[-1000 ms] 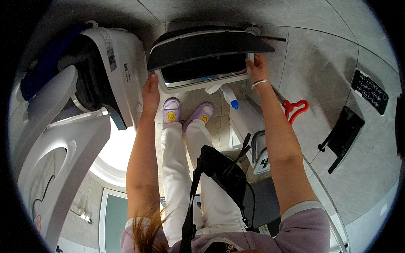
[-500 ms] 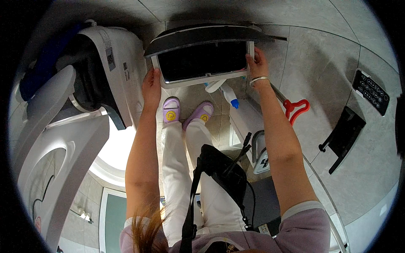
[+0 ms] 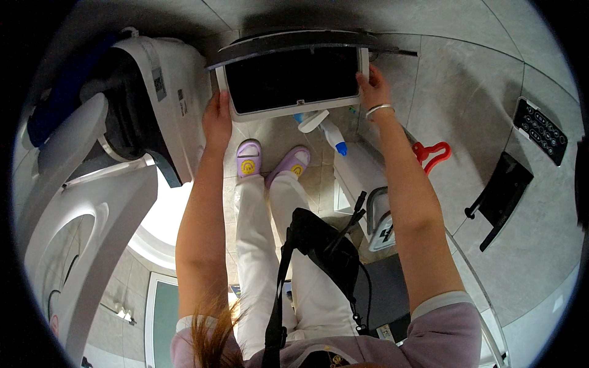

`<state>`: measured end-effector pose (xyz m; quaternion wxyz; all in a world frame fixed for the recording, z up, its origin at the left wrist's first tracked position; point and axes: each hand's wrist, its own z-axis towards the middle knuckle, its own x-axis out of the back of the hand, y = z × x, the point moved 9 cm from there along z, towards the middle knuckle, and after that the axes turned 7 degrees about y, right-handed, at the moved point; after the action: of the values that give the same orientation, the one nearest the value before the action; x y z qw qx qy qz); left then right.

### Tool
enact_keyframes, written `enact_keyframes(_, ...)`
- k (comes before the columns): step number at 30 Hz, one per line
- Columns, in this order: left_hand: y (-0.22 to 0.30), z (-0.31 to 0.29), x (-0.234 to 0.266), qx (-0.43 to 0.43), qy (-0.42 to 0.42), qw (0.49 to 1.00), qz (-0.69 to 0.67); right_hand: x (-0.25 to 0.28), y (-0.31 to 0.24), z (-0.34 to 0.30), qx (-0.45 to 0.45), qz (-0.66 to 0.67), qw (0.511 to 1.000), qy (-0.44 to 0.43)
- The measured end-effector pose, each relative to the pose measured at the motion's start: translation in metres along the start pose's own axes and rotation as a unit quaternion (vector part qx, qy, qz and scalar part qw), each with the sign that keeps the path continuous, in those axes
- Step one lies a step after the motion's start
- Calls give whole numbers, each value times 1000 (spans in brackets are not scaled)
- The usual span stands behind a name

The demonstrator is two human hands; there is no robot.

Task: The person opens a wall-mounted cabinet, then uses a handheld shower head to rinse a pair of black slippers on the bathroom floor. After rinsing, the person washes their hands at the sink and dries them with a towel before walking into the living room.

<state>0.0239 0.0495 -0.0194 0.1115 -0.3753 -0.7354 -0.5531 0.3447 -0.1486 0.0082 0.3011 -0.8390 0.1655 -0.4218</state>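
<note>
grey tiled floor (image 3: pixel 466 80), bathroom setting, white toilet (image 3: pixel 123 159) to the person's left. a white tray (image 3: pixel 291 83) with a dark inner panel is held out in front at arm's length, above the purple slippers (image 3: pixel 273 162). left hand (image 3: pixel 216 119) grasps the tray's left edge; right hand (image 3: pixel 373 89) grasps its right edge, fingers wrapped over the rim. a spray bottle (image 3: pixel 325 129) with a blue tip lies on the floor just under the tray, a red hanger (image 3: pixel 432 153) further right. risk: both grips sit at the edges only, so the tray could tilt or slip and drop onto the bottle or feet; the toilet is close to the left elbow and could be knocked
</note>
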Motion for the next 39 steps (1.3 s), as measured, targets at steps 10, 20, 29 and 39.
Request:
enact_keyframes(10, 3, 12, 1, 35, -11, 998, -50, 1, -6, 11, 38, 15, 999, 6)
enact_keyframes(20, -12, 11, -1, 72, 3, 997, -21, 5, -15, 8, 69, -82, 994, 26)
enact_keyframes(29, -41, -9, -8, 182, -56, 978, -86, -5, 12, 7, 44, -111, 993, 13)
enact_keyframes(39, -41, -7, -6, 123, -4, 986, -109, -6, -12, 0, 110, -195, 975, -6)
